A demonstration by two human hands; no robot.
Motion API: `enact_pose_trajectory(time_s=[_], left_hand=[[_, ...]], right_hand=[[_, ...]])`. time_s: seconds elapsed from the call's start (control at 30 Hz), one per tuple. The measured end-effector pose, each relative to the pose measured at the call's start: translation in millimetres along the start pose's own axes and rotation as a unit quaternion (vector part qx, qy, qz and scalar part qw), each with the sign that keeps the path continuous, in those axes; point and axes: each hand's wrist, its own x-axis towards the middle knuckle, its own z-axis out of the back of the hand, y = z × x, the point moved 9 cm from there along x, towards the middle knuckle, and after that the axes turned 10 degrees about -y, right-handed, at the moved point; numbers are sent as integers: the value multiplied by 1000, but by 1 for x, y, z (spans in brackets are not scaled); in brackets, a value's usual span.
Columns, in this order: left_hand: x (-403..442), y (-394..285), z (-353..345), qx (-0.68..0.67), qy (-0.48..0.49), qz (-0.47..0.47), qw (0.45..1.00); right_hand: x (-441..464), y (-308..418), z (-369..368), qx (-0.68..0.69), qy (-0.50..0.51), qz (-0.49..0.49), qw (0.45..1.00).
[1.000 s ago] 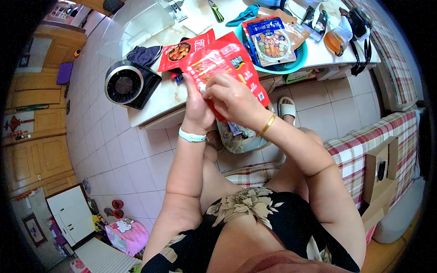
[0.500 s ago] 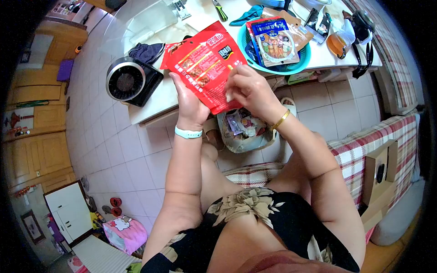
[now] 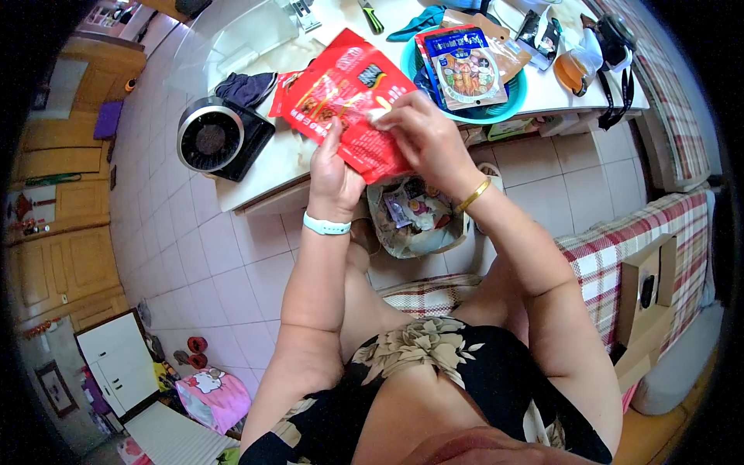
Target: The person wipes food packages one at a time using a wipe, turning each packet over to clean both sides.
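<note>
A red printed food pouch (image 3: 341,97) is held up tilted above the near edge of the table. My left hand (image 3: 335,178) grips its lower left part, thumb over the printed front and the other fingers hidden behind. At the pouch's right side, my right hand (image 3: 432,143) is closed, with its fingertips pinched against the pouch. The part between those fingertips is hidden. Behind the pouch, another piece of red packaging (image 3: 284,91) shows at the left.
A teal basket (image 3: 518,101) holds several packets, a blue one (image 3: 463,66) on top. A round-topped black appliance (image 3: 211,138) and dark cloth (image 3: 246,89) lie left. A green-handled knife (image 3: 373,19) lies at the back. Below the hands stands a lined waste bin (image 3: 415,244).
My left thumb has come over the pouch's front. My right fingers have moved slightly up and left onto the pouch, which now looks creased and more tilted.
</note>
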Motion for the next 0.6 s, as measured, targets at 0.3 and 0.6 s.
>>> enact_pose_trajectory(time_s=[0.3, 0.6], left_hand=[[-1, -47, 22, -2, -94, -70, 993], [-5, -36, 14, 40, -39, -45, 997]], right_hand=[[-20, 28, -21, 25, 115, 103, 988], [16, -44, 35, -95, -59, 6, 994]])
